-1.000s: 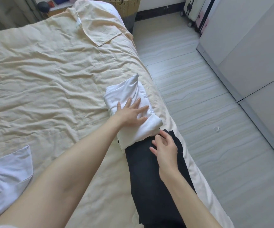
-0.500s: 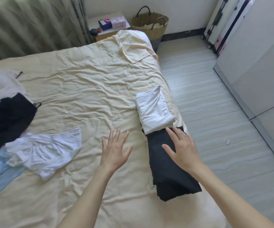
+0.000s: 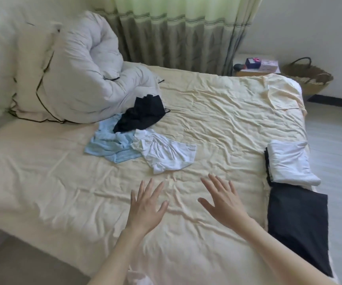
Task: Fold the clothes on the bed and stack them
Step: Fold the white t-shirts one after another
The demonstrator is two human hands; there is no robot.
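The folded white top (image 3: 289, 162) is now being left on the stack. The left hand (image 3: 145, 210) and right hand (image 3: 225, 206), spread and empty, are being moved toward the white shirt (image 3: 166, 155), likely next for folding.

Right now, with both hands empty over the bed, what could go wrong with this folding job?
The folded white garment and folded black garment lie at the bed's right edge; a nudge might tip them onto the floor. The white top, blue garment and black garment overlap, so lifting one may drag the others.
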